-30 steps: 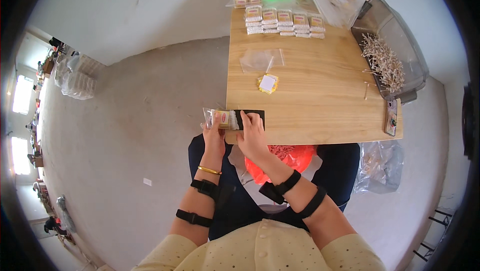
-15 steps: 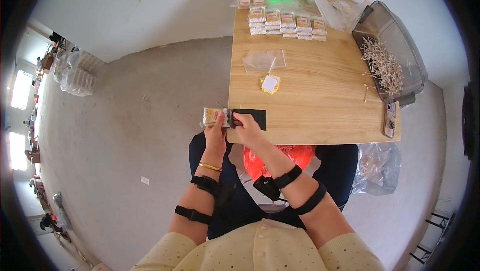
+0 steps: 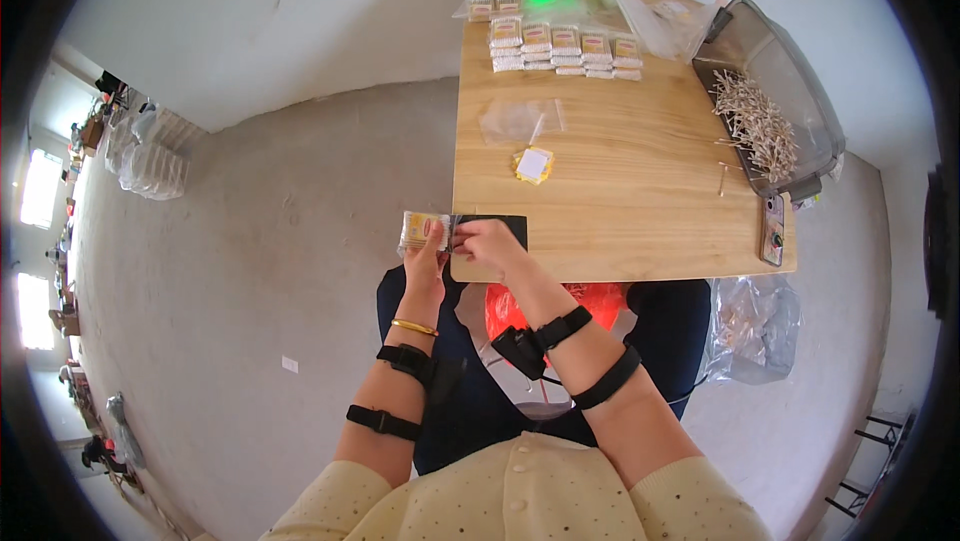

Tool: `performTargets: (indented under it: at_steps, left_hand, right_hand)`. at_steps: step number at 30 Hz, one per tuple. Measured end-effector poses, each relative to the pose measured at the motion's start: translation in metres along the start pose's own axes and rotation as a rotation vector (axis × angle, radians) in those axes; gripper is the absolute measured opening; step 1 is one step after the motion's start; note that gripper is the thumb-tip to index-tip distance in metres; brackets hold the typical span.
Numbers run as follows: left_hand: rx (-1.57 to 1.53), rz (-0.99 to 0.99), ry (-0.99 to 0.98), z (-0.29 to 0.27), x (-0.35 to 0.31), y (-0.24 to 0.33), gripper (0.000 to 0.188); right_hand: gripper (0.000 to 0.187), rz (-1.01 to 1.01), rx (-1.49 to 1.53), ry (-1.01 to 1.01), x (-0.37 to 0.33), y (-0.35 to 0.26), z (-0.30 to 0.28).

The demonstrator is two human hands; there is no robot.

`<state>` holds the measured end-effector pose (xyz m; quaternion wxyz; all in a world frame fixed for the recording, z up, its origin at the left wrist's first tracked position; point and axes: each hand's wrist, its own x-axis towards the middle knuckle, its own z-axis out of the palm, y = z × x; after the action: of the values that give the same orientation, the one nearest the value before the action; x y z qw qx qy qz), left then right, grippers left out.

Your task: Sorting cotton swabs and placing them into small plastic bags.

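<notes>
My left hand [image 3: 427, 263] grips a clear bag of cotton swabs [image 3: 413, 230] with a yellowish card in it, thumb on top, just off the table's near left corner. At the bag's right end, the fingers of my right hand [image 3: 490, 244] are pressed together on its edge; the exact pinch is hard to see. Beneath that hand a flat black piece [image 3: 515, 228] lies along the table edge. Farther in are a small stack of yellow-edged cards [image 3: 533, 165] and a clear empty bag [image 3: 510, 121].
Filled swab packs [image 3: 565, 42] stand in rows at the back of the wooden table [image 3: 620, 191]. A grey bin [image 3: 815, 101] with loose swabs lies tipped at the right, near a phone [image 3: 773, 231]. A red bag [image 3: 600, 306] hangs between my knees.
My right hand has shifted slightly left along the bag's end, its fingers now straighter across the edge. My left hand still holds the bag, which is tilted a little differently.
</notes>
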<state>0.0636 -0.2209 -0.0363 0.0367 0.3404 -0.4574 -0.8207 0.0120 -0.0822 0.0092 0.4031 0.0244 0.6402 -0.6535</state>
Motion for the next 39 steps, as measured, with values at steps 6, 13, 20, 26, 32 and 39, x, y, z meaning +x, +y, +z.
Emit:
performTargets:
  at_steps: [6, 13, 20, 26, 32, 39]
  left_hand:
    - [0.034, -0.018, -0.004, -0.009, 0.002, 0.003, 0.037]
    - [-0.03, 0.032, 0.052, -0.023, -0.004, 0.018, 0.039]
    - [-0.157, 0.193, -0.102, 0.001, -0.058, 0.06, 0.031]
    - [-0.231, 0.235, -0.343, 0.028, -0.109, 0.074, 0.033]
    - [-0.25, 0.071, -0.605, 0.032, -0.136, 0.07, 0.043]
    - [0.44, 0.562, -0.553, 0.058, -0.174, 0.095, 0.048]
  right_hand:
    - [0.044, 0.013, 0.253, 0.033, 0.004, -0.002, 0.004]
    - [0.038, -0.026, 0.386, 0.129, -0.001, -0.012, 0.034]
    - [0.025, -0.383, -0.046, 0.16, -0.027, -0.009, 0.036]
    - [0.017, -0.497, 0.057, 0.109, -0.098, -0.044, 0.022]
    - [0.013, -0.694, 0.232, 0.134, -0.153, -0.052, -0.015]
    - [0.01, -0.887, -0.44, 0.349, -0.226, -0.075, -0.048]
